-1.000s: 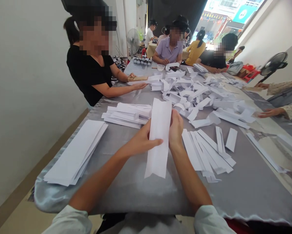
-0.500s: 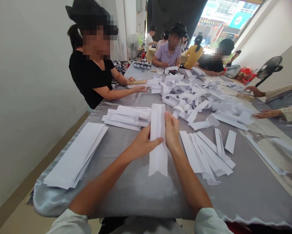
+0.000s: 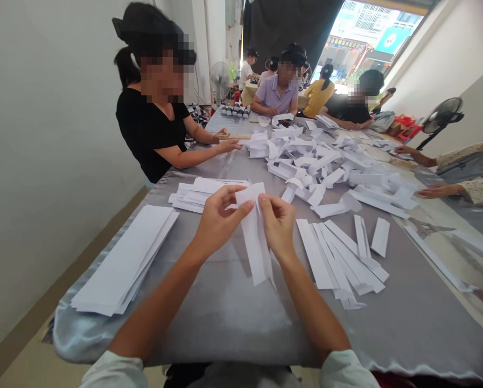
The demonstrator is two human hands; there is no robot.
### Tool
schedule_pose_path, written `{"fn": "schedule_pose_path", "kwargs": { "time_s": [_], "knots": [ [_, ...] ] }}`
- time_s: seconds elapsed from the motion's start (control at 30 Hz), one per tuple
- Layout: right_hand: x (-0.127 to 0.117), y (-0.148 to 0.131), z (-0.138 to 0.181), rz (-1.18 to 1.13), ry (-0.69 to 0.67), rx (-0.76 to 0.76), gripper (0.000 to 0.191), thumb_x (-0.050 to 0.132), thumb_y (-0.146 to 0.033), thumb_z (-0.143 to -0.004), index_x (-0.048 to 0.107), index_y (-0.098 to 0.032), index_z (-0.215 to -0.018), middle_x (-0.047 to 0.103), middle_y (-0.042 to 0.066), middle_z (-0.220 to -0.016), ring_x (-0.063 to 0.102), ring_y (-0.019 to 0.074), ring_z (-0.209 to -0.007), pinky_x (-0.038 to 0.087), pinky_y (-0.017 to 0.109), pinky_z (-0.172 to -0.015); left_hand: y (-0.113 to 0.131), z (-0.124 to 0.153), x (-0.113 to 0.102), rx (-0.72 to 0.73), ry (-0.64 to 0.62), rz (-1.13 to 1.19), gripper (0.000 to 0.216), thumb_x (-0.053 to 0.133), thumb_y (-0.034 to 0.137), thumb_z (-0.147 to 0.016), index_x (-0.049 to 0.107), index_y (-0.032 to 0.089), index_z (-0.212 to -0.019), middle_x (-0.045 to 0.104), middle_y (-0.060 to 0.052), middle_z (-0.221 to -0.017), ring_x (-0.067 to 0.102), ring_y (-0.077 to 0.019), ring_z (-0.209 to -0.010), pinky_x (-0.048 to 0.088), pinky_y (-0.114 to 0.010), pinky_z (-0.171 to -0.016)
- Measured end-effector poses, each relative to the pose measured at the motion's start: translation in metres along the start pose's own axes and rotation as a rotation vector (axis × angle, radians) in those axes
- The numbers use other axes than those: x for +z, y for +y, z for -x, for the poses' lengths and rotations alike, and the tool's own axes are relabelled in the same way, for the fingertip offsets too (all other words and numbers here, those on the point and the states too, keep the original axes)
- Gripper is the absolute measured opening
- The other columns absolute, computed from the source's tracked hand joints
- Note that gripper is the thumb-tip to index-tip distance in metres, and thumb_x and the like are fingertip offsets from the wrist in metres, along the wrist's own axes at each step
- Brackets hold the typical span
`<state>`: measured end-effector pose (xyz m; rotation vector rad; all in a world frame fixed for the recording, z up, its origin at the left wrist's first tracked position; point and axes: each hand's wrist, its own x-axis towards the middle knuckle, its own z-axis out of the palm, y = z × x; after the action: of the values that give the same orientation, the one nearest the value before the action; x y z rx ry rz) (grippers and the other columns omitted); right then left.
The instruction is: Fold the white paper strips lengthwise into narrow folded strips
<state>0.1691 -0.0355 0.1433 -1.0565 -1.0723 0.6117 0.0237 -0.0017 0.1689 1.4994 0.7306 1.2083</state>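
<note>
My left hand (image 3: 219, 218) and my right hand (image 3: 277, 226) hold the top of a white paper strip (image 3: 255, 242) between fingers and thumbs, above the grey satin tablecloth (image 3: 209, 312). The strip hangs down between my hands and looks doubled or creased, with its top end bent. To the left of my hands lies a neat stack of long white paper strips (image 3: 124, 258). Loose folded strips (image 3: 338, 258) lie to the right, and a low stack of strips (image 3: 193, 194) lies just beyond my left hand.
A large heap of folded white paper (image 3: 317, 161) fills the table's middle. A co-worker in a black top (image 3: 150, 132) sits at the left side, and patterned sleeves (image 3: 475, 188) reach in from the right. Several people sit at the far end. Standing fans (image 3: 439, 118) are nearby.
The strip has been lifted and shortened into a doubled, bent shape, with its top now pinched by both hands. My hands have moved closer to its top end, and my left hand has risen.
</note>
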Motion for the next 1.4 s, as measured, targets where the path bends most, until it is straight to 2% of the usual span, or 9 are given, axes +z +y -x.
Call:
{"fn": "schedule_pose_path", "kwargs": {
  "time_s": [0.07,0.23,0.37,0.6,1.03,1.17,1.33,1.4],
  "knots": [
    [0.004,-0.002,0.006,0.035,-0.025,-0.013,0.044,0.066,-0.054,-0.102,0.068,-0.020,-0.075,0.060,0.000,-0.072,0.051,0.0154,-0.068,0.042,0.028,-0.064,0.003,0.000,0.000,0.042,0.033,0.007,0.037,0.082,0.041,-0.093,0.078,0.021,-0.124,0.077,-0.009,-0.128,0.071,-0.0261,-0.120,0.058,-0.036,-0.098],
    [0.011,-0.006,0.016,0.102,-0.042,-0.080,0.048,0.064,-0.049,-0.104,0.057,-0.020,-0.067,0.051,-0.002,-0.067,0.045,0.0141,-0.065,0.037,0.029,-0.063,0.007,0.002,-0.003,0.121,0.112,-0.027,0.020,0.080,0.036,-0.094,0.086,0.022,-0.109,0.083,-0.007,-0.115,0.074,-0.0258,-0.114,0.054,-0.039,-0.108],
    [0.014,-0.008,0.019,0.106,-0.037,-0.119,0.048,0.062,-0.045,-0.106,0.052,-0.020,-0.066,0.047,-0.003,-0.067,0.042,0.0135,-0.064,0.035,0.030,-0.063,0.006,0.002,-0.005,0.117,0.131,-0.018,0.019,0.084,0.035,-0.092,0.087,0.022,-0.106,0.084,-0.007,-0.112,0.076,-0.0252,-0.110,0.056,-0.039,-0.104],
    [0.014,-0.008,0.020,0.129,-0.034,-0.121,0.052,0.061,-0.049,-0.107,0.048,-0.021,-0.064,0.043,-0.003,-0.065,0.039,0.0134,-0.063,0.034,0.030,-0.062,0.006,0.003,-0.004,0.082,0.182,-0.050,0.023,0.085,0.040,-0.089,0.087,0.020,-0.102,0.085,-0.008,-0.106,0.078,-0.0246,-0.099,0.062,-0.036,-0.089],
    [0.014,-0.011,0.019,0.110,-0.078,-0.083,0.052,0.061,-0.054,-0.105,0.050,-0.021,-0.065,0.044,-0.003,-0.065,0.040,0.0140,-0.063,0.034,0.030,-0.061,0.000,0.000,-0.007,0.026,0.153,0.075,0.027,0.089,0.043,-0.085,0.087,0.020,-0.099,0.084,-0.009,-0.104,0.077,-0.0244,-0.097,0.062,-0.035,-0.087],
    [0.012,-0.013,0.016,0.101,-0.097,-0.088,0.054,0.061,-0.053,-0.105,0.046,-0.021,-0.064,0.039,-0.004,-0.064,0.035,0.0128,-0.062,0.032,0.030,-0.059,0.000,0.000,-0.008,0.015,0.134,0.083,0.026,0.089,0.043,-0.085,0.088,0.021,-0.098,0.084,-0.008,-0.102,0.076,-0.0230,-0.093,0.061,-0.034,-0.083],
    [0.006,-0.013,0.013,0.123,-0.147,-0.049,0.058,0.059,-0.058,-0.106,0.041,-0.022,-0.065,0.032,-0.004,-0.065,0.030,0.0120,-0.061,0.028,0.029,-0.056,0.001,0.000,-0.008,0.025,0.082,0.004,0.022,0.090,0.041,-0.084,0.088,0.022,-0.095,0.084,-0.006,-0.098,0.076,-0.0255,-0.097,0.060,-0.037,-0.092],
    [0.004,-0.013,0.012,0.143,-0.151,-0.059,0.059,0.058,-0.060,-0.106,0.040,-0.022,-0.065,0.031,-0.004,-0.065,0.029,0.0118,-0.060,0.027,0.028,-0.055,0.001,0.000,-0.008,0.024,0.078,-0.001,0.023,0.091,0.042,-0.083,0.088,0.022,-0.095,0.084,-0.007,-0.097,0.077,-0.0258,-0.096,0.060,-0.037,-0.091]
  ]
}}
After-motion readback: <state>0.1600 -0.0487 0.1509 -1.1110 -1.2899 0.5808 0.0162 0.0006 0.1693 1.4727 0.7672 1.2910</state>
